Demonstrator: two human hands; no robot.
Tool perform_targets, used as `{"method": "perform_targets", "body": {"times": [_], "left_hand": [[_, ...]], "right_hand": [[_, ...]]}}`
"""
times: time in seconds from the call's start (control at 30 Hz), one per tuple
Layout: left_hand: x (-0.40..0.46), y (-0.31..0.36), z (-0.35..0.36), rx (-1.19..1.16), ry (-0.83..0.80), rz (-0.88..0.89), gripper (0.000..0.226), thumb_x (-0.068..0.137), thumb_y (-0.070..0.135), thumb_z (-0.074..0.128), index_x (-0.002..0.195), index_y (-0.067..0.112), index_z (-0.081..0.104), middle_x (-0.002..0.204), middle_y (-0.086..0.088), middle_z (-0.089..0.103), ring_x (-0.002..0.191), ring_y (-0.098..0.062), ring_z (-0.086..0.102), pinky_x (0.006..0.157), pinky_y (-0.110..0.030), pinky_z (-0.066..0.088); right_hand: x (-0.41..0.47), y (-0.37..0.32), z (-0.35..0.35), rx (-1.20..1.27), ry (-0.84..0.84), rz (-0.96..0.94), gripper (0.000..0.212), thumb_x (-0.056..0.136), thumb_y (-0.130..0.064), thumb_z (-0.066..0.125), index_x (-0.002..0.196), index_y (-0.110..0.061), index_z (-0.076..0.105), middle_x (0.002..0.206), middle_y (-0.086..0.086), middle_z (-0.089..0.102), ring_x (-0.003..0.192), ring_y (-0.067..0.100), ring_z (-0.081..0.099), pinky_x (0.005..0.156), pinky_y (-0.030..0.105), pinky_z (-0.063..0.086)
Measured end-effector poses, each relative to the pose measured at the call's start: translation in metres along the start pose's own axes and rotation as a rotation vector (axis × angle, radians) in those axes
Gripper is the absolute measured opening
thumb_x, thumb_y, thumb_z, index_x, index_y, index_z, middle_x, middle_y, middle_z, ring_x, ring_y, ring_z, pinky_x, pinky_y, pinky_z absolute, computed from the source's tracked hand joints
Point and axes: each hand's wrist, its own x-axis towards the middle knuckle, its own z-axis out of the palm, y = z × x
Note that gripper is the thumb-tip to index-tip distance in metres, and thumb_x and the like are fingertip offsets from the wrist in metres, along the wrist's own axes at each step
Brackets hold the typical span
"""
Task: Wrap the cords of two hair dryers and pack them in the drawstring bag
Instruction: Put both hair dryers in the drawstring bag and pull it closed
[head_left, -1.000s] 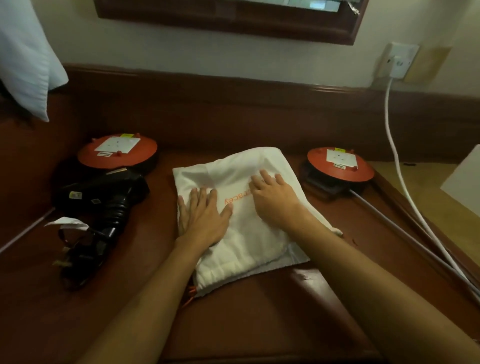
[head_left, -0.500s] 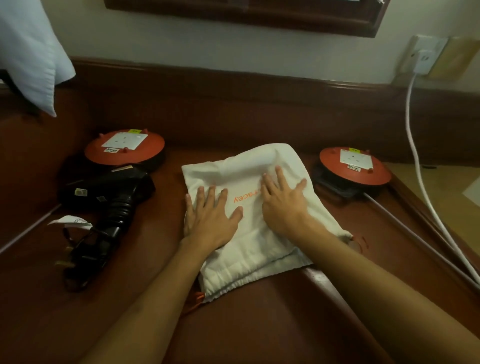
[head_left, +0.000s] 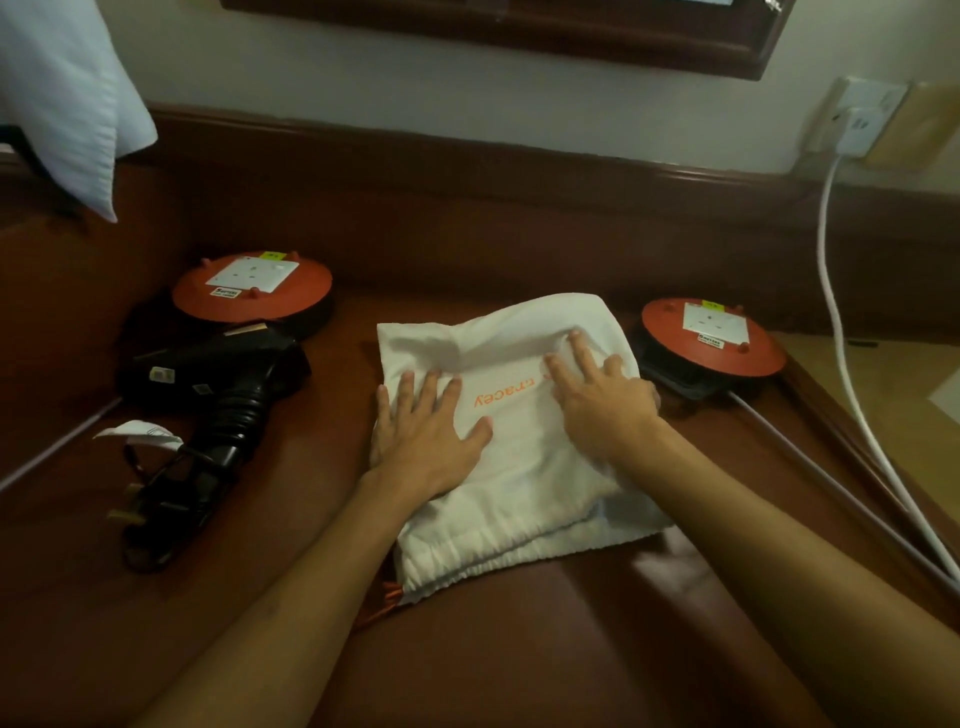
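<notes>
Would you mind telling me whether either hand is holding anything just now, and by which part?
Nothing is gripped: the left hand and right hand lie flat, fingers spread, on the white fabric drawstring bag.

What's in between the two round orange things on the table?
In the head view, the white drawstring bag lies between the two orange reels, with both hands flat on it.

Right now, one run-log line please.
left hand: flat on bag | right hand: flat on bag | black dryer: outside, left

bag laid at table centre, under both hands | hair dryer placed left of bag | cord reels set behind, left and right
</notes>
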Motion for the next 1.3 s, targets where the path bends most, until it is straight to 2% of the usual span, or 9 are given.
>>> {"method": "perform_targets", "body": {"times": [0.1,0.2,0.4,0.6,0.8,0.93,1.0,1.17,1.3], "left_hand": [[-0.003,-0.001,-0.001,0.010,0.000,0.004,0.079,0.098,0.072,0.018,0.163,0.032,0.002,0.172,0.003,-0.009,0.157,-0.024,-0.017,0.124,-0.051,-0.016],[-0.003,0.000,-0.001,0.016,0.009,0.016,0.079,0.098,0.072,0.017,0.163,0.032,0.001,0.172,0.004,-0.010,0.157,-0.023,-0.016,0.124,-0.052,-0.014],[-0.003,-0.003,0.000,0.018,-0.006,0.036,0.078,0.097,0.073,0.015,0.163,0.034,-0.003,0.171,0.007,-0.014,0.155,-0.018,-0.022,0.124,-0.051,-0.016],[-0.005,-0.003,0.000,0.019,-0.015,0.046,0.078,0.097,0.073,0.016,0.163,0.034,0.002,0.172,0.006,-0.009,0.157,-0.020,-0.017,0.125,-0.051,-0.014],[-0.001,-0.003,-0.007,-0.004,-0.026,0.049,0.076,0.098,0.071,0.019,0.163,0.033,0.005,0.172,0.004,-0.004,0.157,-0.022,-0.014,0.125,-0.051,-0.012],[0.007,-0.012,-0.013,-0.032,-0.015,0.057,0.073,0.099,0.070,0.025,0.162,0.034,0.013,0.172,0.004,0.002,0.158,-0.020,-0.009,0.126,-0.050,-0.010],[0.010,-0.018,-0.018,-0.094,0.033,0.056,0.069,0.099,0.067,0.035,0.159,0.033,0.028,0.171,0.003,0.015,0.158,-0.020,0.002,0.127,-0.050,-0.005],[-0.013,-0.030,-0.050,-0.256,0.359,0.046,0.046,0.094,0.048,0.065,0.133,0.025,0.064,0.153,-0.002,0.050,0.145,-0.020,0.038,0.123,-0.042,0.021],[-0.052,-0.061,-0.080,-0.090,0.599,-0.239,0.040,0.092,0.040,0.068,0.130,0.026,0.066,0.149,-0.008,0.051,0.139,-0.032,0.039,0.115,-0.051,0.032]], "right_hand": [[0.002,-0.010,-0.002,-0.117,-0.044,0.057,0.072,0.104,-0.035,0.033,0.158,-0.028,-0.014,0.165,0.009,-0.024,0.147,0.052,0.009,0.092,0.072,0.045],[0.006,0.002,-0.001,0.033,-0.093,0.004,0.070,0.105,-0.034,0.032,0.157,-0.034,-0.014,0.164,0.003,-0.030,0.150,0.049,0.005,0.098,0.074,0.040],[-0.011,0.026,0.001,0.340,-0.055,-0.025,0.050,0.107,-0.047,0.021,0.155,-0.049,0.009,0.168,-0.008,-0.017,0.151,0.039,0.016,0.113,0.064,0.028],[-0.012,-0.011,0.012,-0.028,0.038,0.119,0.068,0.103,-0.030,0.037,0.159,-0.027,-0.003,0.166,0.015,-0.008,0.140,0.055,0.026,0.084,0.068,0.053],[0.001,-0.007,0.010,-0.038,0.100,0.033,0.060,0.105,-0.027,0.030,0.160,-0.021,0.006,0.167,0.018,-0.008,0.148,0.050,0.013,0.111,0.071,0.027],[-0.021,-0.025,0.002,0.145,0.306,0.029,0.054,0.101,-0.024,0.040,0.153,-0.014,0.032,0.163,0.015,0.026,0.151,0.039,0.019,0.117,0.065,0.017],[-0.043,-0.050,0.006,0.260,0.448,-0.034,0.050,0.101,-0.030,0.043,0.148,-0.013,0.042,0.155,0.012,0.044,0.147,0.033,0.033,0.118,0.059,0.023],[-0.055,-0.076,0.031,0.300,0.317,-0.259,0.044,0.102,-0.047,0.028,0.130,-0.020,0.050,0.136,0.004,0.056,0.127,0.028,0.050,0.106,0.047,0.036],[-0.051,-0.066,0.030,0.340,0.354,-0.276,0.046,0.102,-0.048,0.027,0.127,-0.021,0.054,0.130,0.000,0.062,0.120,0.026,0.056,0.099,0.044,0.040]]}}
